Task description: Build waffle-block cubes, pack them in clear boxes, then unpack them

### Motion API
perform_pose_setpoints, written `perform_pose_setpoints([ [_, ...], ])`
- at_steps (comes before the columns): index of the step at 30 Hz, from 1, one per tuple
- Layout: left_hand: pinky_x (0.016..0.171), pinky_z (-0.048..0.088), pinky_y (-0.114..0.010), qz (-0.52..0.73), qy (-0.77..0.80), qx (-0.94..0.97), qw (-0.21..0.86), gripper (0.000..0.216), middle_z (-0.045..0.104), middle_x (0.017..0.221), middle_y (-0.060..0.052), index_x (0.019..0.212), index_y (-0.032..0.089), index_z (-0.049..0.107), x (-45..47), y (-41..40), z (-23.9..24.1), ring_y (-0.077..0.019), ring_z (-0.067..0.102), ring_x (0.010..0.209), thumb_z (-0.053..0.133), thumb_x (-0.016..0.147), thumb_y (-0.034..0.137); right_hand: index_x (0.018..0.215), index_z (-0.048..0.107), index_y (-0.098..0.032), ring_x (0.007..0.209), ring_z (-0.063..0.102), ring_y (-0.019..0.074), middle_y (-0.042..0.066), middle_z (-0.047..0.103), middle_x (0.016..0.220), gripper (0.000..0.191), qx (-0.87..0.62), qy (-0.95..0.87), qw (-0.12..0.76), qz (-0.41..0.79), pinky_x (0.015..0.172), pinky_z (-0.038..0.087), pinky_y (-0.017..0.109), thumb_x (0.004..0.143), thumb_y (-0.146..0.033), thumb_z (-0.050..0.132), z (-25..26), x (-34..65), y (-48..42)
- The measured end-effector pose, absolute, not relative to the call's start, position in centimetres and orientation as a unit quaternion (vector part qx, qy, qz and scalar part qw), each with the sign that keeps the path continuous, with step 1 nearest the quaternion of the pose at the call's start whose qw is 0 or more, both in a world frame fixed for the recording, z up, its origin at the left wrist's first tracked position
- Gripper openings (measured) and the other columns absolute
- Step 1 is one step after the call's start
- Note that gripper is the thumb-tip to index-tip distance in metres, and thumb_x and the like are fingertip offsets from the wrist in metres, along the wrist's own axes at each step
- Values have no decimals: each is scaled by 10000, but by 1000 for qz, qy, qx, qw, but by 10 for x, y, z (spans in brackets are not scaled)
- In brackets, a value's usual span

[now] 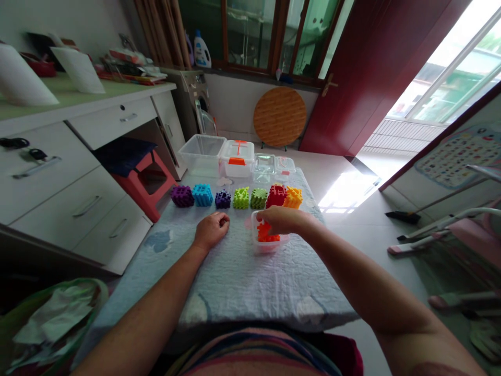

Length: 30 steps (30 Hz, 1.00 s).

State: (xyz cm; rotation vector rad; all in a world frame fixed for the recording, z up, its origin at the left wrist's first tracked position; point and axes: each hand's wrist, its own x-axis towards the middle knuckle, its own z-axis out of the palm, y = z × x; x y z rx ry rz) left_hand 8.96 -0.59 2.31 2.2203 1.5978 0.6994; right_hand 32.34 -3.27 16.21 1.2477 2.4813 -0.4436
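My right hand (282, 219) reaches into a small clear plastic tub (269, 245) of orange-red toy pieces (266, 234), its fingers curled down among them; what they pinch is hidden. Resting on the quilted cloth (242, 277) to the left, my left hand (212, 228) is curled in a loose fist with nothing showing in it. Just beyond the hands stands a row of assembled toy cubes: purple (182, 196), blue (202, 195), dark purple (223, 199), two green (241, 198), red (276, 195) and orange (293, 197).
Clear containers sit behind the cubes: a large open bin (202, 152), a lidded box with an orange latch (237, 158) and two small tubs (274, 168). White drawers (74, 183) and a red stool (143, 177) stand left. Tiled floor drops away right of the table edge.
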Motion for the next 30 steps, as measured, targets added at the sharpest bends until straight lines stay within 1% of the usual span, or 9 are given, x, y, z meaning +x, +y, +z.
perform_pose_setpoints([
  [5, 657, 424, -285, 247, 561, 773, 164, 191, 664, 811, -38, 806, 201, 670, 90, -6, 24, -183, 614, 722, 506, 783, 296, 1079, 654, -115, 916, 668, 218, 145, 716, 1028, 322, 459, 875, 101, -113, 723, 456, 294, 797, -17, 533, 166, 328, -44],
  [11, 651, 423, -281, 247, 558, 776, 160, 192, 667, 816, -40, 809, 196, 674, 90, -6, 23, -182, 610, 725, 507, 784, 286, 1031, 656, -124, 914, 657, 229, 131, 686, 1028, 259, 428, 894, 102, -90, 732, 486, 300, 782, -187, 689, 162, 330, -53],
  [15, 649, 423, -274, 247, 559, 776, 159, 189, 664, 803, -38, 806, 200, 673, 90, -5, 22, -179, 610, 722, 509, 785, 290, 1007, 657, -132, 860, 646, 213, 122, 672, 1009, 246, 444, 888, 93, -80, 707, 482, 299, 766, -164, 695, 153, 330, -50],
  [18, 657, 425, -277, 246, 558, 776, 160, 190, 663, 805, -39, 811, 197, 673, 89, -5, 22, -180, 613, 722, 507, 783, 285, 998, 652, -141, 880, 623, 199, 108, 663, 1013, 238, 454, 884, 51, -98, 730, 468, 291, 764, -138, 692, 157, 336, -56],
  [20, 660, 425, -279, 247, 558, 776, 160, 189, 661, 808, -39, 816, 196, 671, 89, -5, 22, -182, 614, 728, 506, 782, 283, 1016, 640, -153, 872, 606, 174, 88, 658, 1014, 227, 480, 870, -14, -113, 739, 453, 278, 791, -141, 666, 162, 344, -68],
  [22, 659, 424, -280, 247, 557, 777, 159, 189, 661, 810, -38, 820, 198, 670, 90, -5, 22, -183, 614, 730, 507, 783, 285, 1025, 631, -170, 806, 586, 143, 57, 657, 959, 203, 530, 834, -92, -122, 714, 433, 262, 823, -147, 621, 165, 353, -86],
  [24, 659, 424, -280, 246, 554, 779, 160, 189, 662, 813, -39, 820, 197, 668, 90, -5, 22, -183, 615, 732, 506, 785, 287, 1025, 635, -178, 711, 558, 123, 23, 646, 840, 190, 576, 796, -133, -128, 667, 404, 252, 841, -161, 591, 163, 360, -106],
  [27, 666, 428, -280, 245, 554, 779, 163, 190, 664, 817, -42, 814, 196, 665, 90, -6, 23, -184, 616, 738, 500, 783, 284, 1120, 636, -195, 625, 530, 120, -14, 616, 706, 273, 604, 771, -131, -152, 624, 368, 251, 852, -195, 584, 151, 366, -131],
  [30, 674, 434, -281, 242, 556, 779, 161, 198, 659, 808, -40, 814, 199, 666, 89, -6, 23, -186, 613, 734, 496, 782, 294, 1184, 636, -213, 634, 550, 141, -15, 619, 678, 328, 632, 750, -121, -155, 646, 370, 265, 860, -222, 584, 137, 366, -144],
])
